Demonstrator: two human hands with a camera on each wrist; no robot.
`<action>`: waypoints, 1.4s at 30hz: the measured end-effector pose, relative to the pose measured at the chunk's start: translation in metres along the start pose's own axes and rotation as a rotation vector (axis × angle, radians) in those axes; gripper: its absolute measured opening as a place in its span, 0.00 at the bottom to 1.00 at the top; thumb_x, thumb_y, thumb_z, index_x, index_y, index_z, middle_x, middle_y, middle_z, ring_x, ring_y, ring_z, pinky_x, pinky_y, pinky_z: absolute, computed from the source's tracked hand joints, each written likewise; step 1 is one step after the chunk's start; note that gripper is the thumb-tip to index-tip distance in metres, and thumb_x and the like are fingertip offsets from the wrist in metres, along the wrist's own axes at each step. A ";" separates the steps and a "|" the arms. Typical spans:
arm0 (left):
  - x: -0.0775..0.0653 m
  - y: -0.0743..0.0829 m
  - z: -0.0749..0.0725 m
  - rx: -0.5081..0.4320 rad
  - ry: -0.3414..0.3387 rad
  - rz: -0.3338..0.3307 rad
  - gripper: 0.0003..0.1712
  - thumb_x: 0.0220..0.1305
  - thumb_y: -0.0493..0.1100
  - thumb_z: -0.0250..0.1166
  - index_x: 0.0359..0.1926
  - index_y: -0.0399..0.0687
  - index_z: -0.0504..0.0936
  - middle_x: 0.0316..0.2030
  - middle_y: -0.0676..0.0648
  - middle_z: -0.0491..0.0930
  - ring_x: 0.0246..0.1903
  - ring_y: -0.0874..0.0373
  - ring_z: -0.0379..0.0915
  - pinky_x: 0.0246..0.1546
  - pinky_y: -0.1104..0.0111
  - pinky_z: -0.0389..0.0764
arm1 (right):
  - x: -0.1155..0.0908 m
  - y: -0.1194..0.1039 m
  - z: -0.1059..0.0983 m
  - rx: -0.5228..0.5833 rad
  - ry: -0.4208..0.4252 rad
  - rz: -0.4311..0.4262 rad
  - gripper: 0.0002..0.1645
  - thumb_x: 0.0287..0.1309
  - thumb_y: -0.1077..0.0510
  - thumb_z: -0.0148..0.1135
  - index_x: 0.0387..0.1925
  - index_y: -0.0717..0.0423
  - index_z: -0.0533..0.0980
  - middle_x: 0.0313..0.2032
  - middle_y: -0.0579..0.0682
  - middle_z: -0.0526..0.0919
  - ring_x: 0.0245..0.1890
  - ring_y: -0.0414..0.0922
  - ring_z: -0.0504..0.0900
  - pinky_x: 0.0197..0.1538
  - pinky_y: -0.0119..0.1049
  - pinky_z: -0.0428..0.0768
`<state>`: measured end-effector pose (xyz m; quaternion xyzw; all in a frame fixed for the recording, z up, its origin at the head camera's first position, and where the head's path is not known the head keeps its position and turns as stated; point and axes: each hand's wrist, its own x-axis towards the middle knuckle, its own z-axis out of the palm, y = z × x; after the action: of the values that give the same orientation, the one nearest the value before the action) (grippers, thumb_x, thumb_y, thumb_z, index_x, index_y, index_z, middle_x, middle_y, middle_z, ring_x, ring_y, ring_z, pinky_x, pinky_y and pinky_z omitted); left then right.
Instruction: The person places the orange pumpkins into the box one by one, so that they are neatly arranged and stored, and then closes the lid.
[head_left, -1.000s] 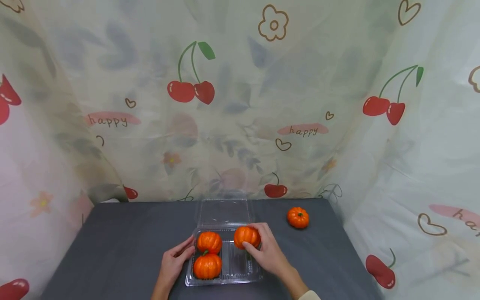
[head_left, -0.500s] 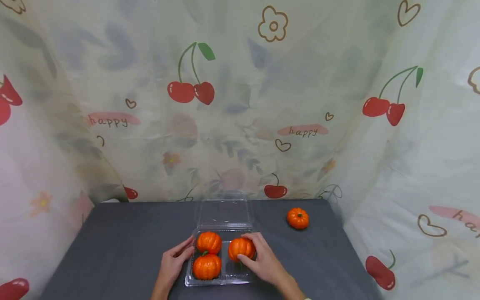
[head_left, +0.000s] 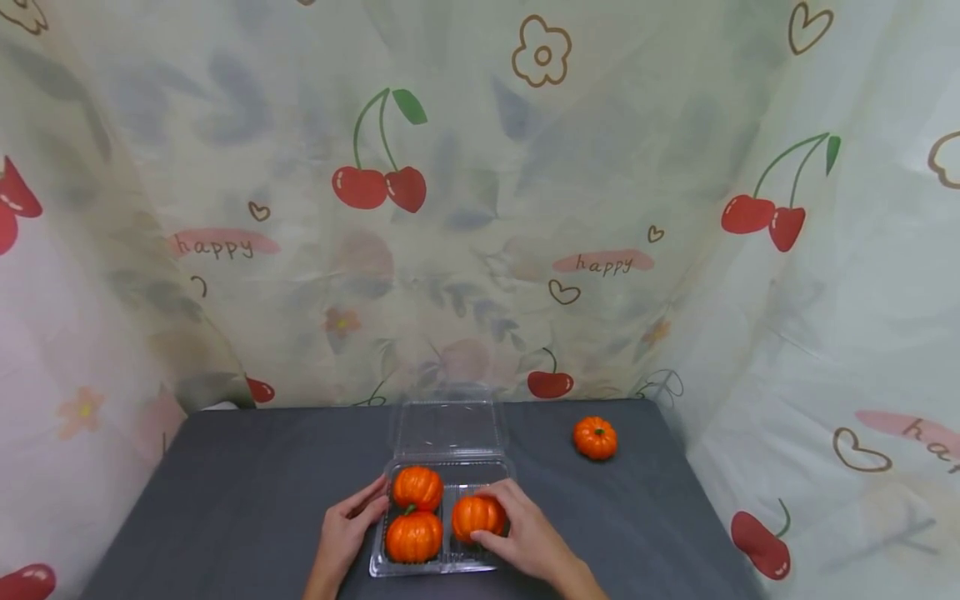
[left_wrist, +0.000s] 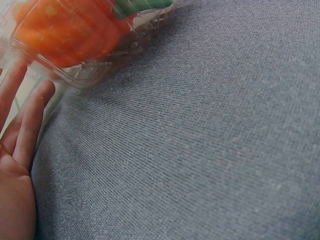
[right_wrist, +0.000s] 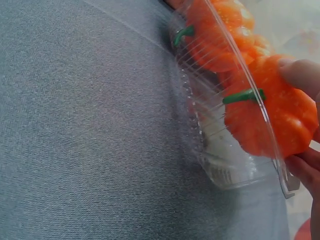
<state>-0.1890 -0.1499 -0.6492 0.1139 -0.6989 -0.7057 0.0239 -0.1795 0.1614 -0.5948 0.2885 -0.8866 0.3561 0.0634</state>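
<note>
A clear plastic clamshell container (head_left: 405,570) lies on the table with its lid folded back. Two small orange pumpkins (head_left: 417,488) fill its left compartment, one behind the other. My right hand (head_left: 527,533) grips a third pumpkin (head_left: 477,518) between thumb and fingers, low in the right compartment at its front. In the right wrist view this pumpkin (right_wrist: 275,110) shows a green stem, tilted toward the front wall. My left hand (head_left: 347,523) rests its nearly straight fingers against the container's left side; the left wrist view shows those fingers (left_wrist: 31,120) at the clear wall.
Another orange pumpkin (head_left: 595,438) sits at the back right of the dark grey table (head_left: 285,467). The transparent lid (head_left: 450,427) stands open behind the container, close to the patterned curtain (head_left: 465,275) that encloses the table.
My right hand has carried the pumpkin from the back of the right compartment toward its front and lower, slightly left. The left hand has stayed at the container's side.
</note>
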 end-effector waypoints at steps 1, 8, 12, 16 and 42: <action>0.000 0.000 0.000 0.003 0.000 0.003 0.28 0.59 0.48 0.76 0.60 0.46 0.84 0.54 0.44 0.87 0.45 0.73 0.85 0.42 0.77 0.85 | 0.000 0.000 0.000 -0.006 -0.003 -0.003 0.28 0.59 0.42 0.73 0.59 0.38 0.75 0.53 0.38 0.78 0.47 0.36 0.79 0.49 0.33 0.84; -0.003 -0.002 0.001 0.002 0.006 -0.018 0.29 0.58 0.50 0.77 0.60 0.47 0.85 0.54 0.46 0.87 0.46 0.74 0.84 0.43 0.78 0.84 | -0.001 -0.001 -0.001 -0.070 -0.035 -0.034 0.28 0.56 0.44 0.76 0.56 0.40 0.76 0.51 0.38 0.79 0.47 0.36 0.79 0.51 0.34 0.84; -0.003 -0.002 0.001 0.004 0.006 -0.019 0.29 0.59 0.49 0.76 0.60 0.47 0.85 0.54 0.44 0.86 0.45 0.75 0.84 0.43 0.78 0.85 | -0.001 0.000 0.000 -0.115 -0.023 -0.079 0.29 0.53 0.45 0.78 0.54 0.43 0.77 0.50 0.39 0.79 0.47 0.37 0.80 0.51 0.35 0.84; -0.002 -0.002 0.000 0.009 0.008 -0.007 0.28 0.59 0.48 0.76 0.60 0.47 0.85 0.53 0.45 0.87 0.45 0.74 0.85 0.42 0.77 0.85 | -0.001 0.000 0.001 -0.145 -0.011 -0.102 0.32 0.51 0.46 0.80 0.56 0.46 0.77 0.50 0.40 0.80 0.48 0.37 0.80 0.52 0.35 0.83; 0.003 -0.001 -0.001 0.029 0.004 -0.033 0.29 0.58 0.50 0.77 0.60 0.49 0.85 0.54 0.45 0.87 0.45 0.74 0.85 0.43 0.77 0.85 | -0.005 -0.003 0.004 -0.078 -0.081 -0.029 0.27 0.56 0.40 0.75 0.56 0.36 0.78 0.52 0.37 0.77 0.50 0.39 0.76 0.50 0.35 0.83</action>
<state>-0.1914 -0.1513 -0.6504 0.1270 -0.7069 -0.6957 0.0121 -0.1735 0.1597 -0.5977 0.3129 -0.8974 0.3081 0.0439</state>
